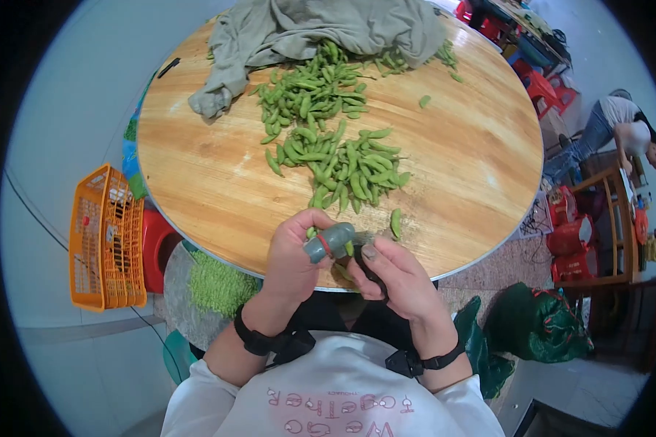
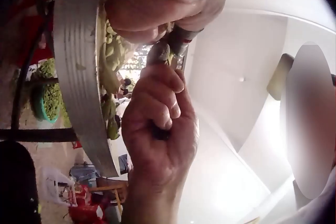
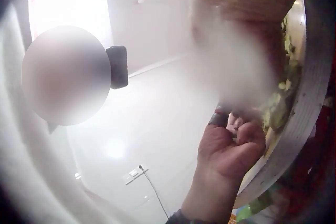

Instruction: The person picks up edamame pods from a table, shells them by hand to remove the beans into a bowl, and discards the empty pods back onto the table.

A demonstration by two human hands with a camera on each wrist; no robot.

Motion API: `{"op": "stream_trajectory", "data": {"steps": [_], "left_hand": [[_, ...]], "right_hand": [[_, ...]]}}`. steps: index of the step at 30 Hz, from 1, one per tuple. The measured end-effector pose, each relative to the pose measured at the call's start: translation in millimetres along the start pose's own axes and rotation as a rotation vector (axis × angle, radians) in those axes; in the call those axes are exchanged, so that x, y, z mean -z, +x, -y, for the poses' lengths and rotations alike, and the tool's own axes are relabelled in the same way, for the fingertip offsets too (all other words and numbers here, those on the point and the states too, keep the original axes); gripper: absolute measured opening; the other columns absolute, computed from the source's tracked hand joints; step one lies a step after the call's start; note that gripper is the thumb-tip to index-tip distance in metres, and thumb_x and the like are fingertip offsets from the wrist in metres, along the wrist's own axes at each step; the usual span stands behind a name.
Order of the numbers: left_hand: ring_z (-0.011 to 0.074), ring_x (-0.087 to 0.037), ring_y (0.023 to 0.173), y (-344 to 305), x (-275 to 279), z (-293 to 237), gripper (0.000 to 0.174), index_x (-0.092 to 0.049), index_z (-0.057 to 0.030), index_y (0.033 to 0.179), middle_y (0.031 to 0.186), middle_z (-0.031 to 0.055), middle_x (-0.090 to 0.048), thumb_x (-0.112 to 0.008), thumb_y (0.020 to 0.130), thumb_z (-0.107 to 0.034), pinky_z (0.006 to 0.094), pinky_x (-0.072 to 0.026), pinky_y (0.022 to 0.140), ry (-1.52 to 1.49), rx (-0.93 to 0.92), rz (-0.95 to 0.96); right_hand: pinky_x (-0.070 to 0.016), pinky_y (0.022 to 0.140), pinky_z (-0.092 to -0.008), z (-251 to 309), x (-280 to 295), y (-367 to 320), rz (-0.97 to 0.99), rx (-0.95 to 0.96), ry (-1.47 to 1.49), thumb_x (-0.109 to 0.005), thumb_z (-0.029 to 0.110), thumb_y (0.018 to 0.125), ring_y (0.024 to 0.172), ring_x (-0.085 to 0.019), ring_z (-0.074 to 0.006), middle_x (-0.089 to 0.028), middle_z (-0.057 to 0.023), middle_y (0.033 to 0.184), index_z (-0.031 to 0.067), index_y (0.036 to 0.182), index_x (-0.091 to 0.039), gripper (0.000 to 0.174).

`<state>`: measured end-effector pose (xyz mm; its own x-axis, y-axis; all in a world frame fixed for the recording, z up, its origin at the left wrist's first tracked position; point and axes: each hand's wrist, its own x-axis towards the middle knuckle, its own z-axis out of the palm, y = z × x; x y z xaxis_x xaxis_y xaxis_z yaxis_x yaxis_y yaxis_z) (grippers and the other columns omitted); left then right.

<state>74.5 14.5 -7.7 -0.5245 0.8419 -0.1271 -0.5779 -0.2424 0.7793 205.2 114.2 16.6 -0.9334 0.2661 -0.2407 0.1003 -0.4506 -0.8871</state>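
Observation:
My left hand [image 1: 293, 255] pinches a green soybean pod [image 1: 349, 248] over the near edge of the round table. A grey-green cover [image 1: 331, 242] with a red band wraps one of its digits. My right hand [image 1: 404, 280] grips a tool with a curved black handle [image 1: 372, 273], its end close to the pod; the fingers hide much of it, so I cannot tell its kind. Just beyond the hands lies a small heap of pods [image 1: 357, 169]. In the left wrist view the covered digit and the right hand [image 2: 157, 103] meet at the fingertips.
A larger pod heap [image 1: 306, 91] spreads out from under a grey-green cloth [image 1: 321, 29] on the wooden table [image 1: 466, 160]. Light green shelled beans [image 1: 222, 282] sit low on the left, near an orange basket [image 1: 109, 240]. Another person [image 1: 619, 131] bends over at the far right.

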Motion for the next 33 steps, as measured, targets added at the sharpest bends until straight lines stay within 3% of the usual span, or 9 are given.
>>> {"op": "stream_trajectory", "data": {"steps": [5, 12, 16, 20, 23, 25, 28, 32, 33], "left_hand": [[0.0029, -0.046, 0.061, 0, -3, -2, 0.016, -0.054, -0.0029, 0.084, 0.075, -0.0007, -0.051, -0.063, 0.071, 0.002, 0.0140, -0.0334, 0.049, 0.088, 0.086, -0.006], [0.0053, -0.051, 0.068, 4, -5, 6, 0.010, -0.059, -0.0004, 0.087, 0.083, 0.0012, -0.056, -0.062, 0.078, -0.003, 0.0170, -0.0387, 0.057, 0.129, -0.125, 0.176], [0.0063, -0.053, 0.069, 5, 6, 2, 0.011, -0.059, -0.0002, 0.089, 0.083, 0.0018, -0.057, -0.062, 0.078, -0.004, 0.0177, -0.0409, 0.058, -0.062, 0.057, 0.364], [0.0060, -0.053, 0.068, 4, -1, -3, 0.013, -0.058, -0.0002, 0.092, 0.083, 0.0020, -0.057, -0.062, 0.079, -0.002, 0.0185, -0.0419, 0.058, -0.165, 0.168, 0.354], [0.0051, -0.053, 0.069, 4, -7, 2, 0.022, -0.055, 0.0000, 0.092, 0.083, 0.0015, -0.054, -0.068, 0.077, -0.010, 0.0153, -0.0419, 0.057, -0.038, 0.144, 0.267], [0.0040, -0.054, 0.069, 8, -2, 15, 0.020, -0.055, -0.0002, 0.096, 0.084, 0.0013, -0.055, -0.064, 0.080, -0.009, 0.0157, -0.0435, 0.058, 0.171, -0.069, 0.254], [0.0042, -0.053, 0.067, 6, 0, 8, 0.018, -0.055, -0.0002, 0.098, 0.083, 0.0015, -0.056, -0.061, 0.082, -0.008, 0.0154, -0.0426, 0.056, 0.082, 0.057, 0.219], [0.0052, -0.052, 0.065, 3, 1, 4, 0.019, -0.055, -0.0001, 0.100, 0.079, 0.0011, -0.056, -0.059, 0.083, -0.005, 0.0151, -0.0403, 0.054, 0.087, 0.091, 0.166], [0.0056, -0.051, 0.064, 3, -1, 2, 0.018, -0.055, -0.0002, 0.101, 0.078, 0.0007, -0.055, -0.058, 0.083, -0.004, 0.0152, -0.0388, 0.053, 0.078, 0.105, 0.131]], "right_hand": [[-0.0271, 0.043, -0.0184, -7, -2, 0, -0.091, 0.002, 0.028, -0.039, 0.017, 0.096, 0.049, -0.034, -0.0037, -0.042, 0.0034, 0.061, 0.0054, 0.079, -0.047, 0.022], [-0.0268, 0.040, -0.0177, 3, -4, -6, -0.143, 0.045, -0.159, -0.039, 0.015, 0.095, 0.047, -0.034, -0.0024, -0.044, 0.0037, 0.062, 0.0059, 0.085, -0.048, 0.017], [-0.0248, 0.039, -0.0171, 5, -2, -12, -0.045, -0.053, 0.161, -0.040, 0.016, 0.095, 0.045, -0.032, -0.0025, -0.044, 0.0026, 0.063, 0.0047, 0.088, -0.049, 0.016], [-0.0246, 0.039, -0.0169, 3, -1, -11, -0.036, -0.159, 0.455, -0.042, 0.015, 0.095, 0.045, -0.030, -0.0025, -0.045, 0.0011, 0.063, 0.0042, 0.090, -0.049, 0.014], [-0.0245, 0.039, -0.0173, -10, -2, -6, -0.147, -0.003, 0.164, -0.046, 0.016, 0.094, 0.046, -0.031, -0.0020, -0.046, 0.0015, 0.061, 0.0043, 0.088, -0.049, 0.013], [-0.0233, 0.040, -0.0174, -19, -1, -1, -0.354, 0.298, -0.499, -0.049, 0.016, 0.092, 0.046, -0.031, -0.0008, -0.046, 0.0033, 0.060, 0.0050, 0.084, -0.051, 0.015], [-0.0300, 0.042, -0.0186, 0, -6, -3, -0.350, 0.037, -0.046, -0.052, 0.014, 0.091, 0.048, -0.039, -0.0022, -0.049, 0.0036, 0.061, 0.0036, 0.077, -0.051, 0.017], [-0.0390, 0.047, -0.0228, 2, 17, -3, -0.217, -0.015, -0.013, -0.052, 0.011, 0.089, 0.053, -0.047, -0.0064, -0.052, 0.0043, 0.063, 0.0005, 0.081, -0.055, 0.013], [-0.0415, 0.050, -0.0252, 7, 25, -1, -0.353, 0.182, -0.379, -0.054, 0.011, 0.087, 0.055, -0.050, -0.0101, -0.054, 0.0020, 0.063, 0.0007, 0.087, -0.056, 0.010]]}}
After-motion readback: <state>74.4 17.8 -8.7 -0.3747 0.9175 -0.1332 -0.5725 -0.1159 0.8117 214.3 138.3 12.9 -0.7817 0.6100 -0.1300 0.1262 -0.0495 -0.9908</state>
